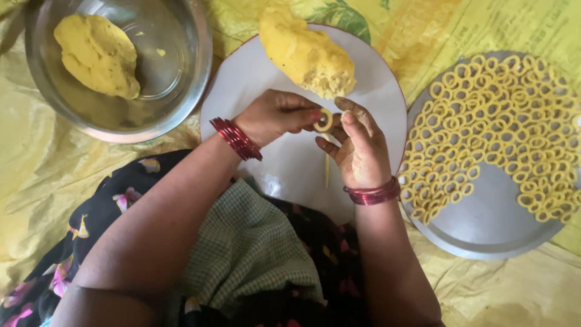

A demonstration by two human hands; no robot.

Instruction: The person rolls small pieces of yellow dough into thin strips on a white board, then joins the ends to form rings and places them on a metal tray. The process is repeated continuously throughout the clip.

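Observation:
My left hand (pixel 275 115) and my right hand (pixel 358 148) meet over a white round plate (pixel 254 79). Between their fingertips they pinch a small yellow dough ring (pixel 324 120). A thin strand of dough (pixel 327 169) hangs down from it onto the plate. A big lump of yellow dough (pixel 305 53) lies on the plate's far side, just beyond my fingers. Both wrists wear red bangles.
A steel bowl (pixel 181 91) at the upper left holds another dough lump (pixel 98 54). To the right a round metal tray (pixel 490 224) carries several rows of finished dough rings (pixel 502 115). Yellow plastic sheeting (pixel 36 169) covers the floor. A checked cloth (pixel 242 248) lies on my lap.

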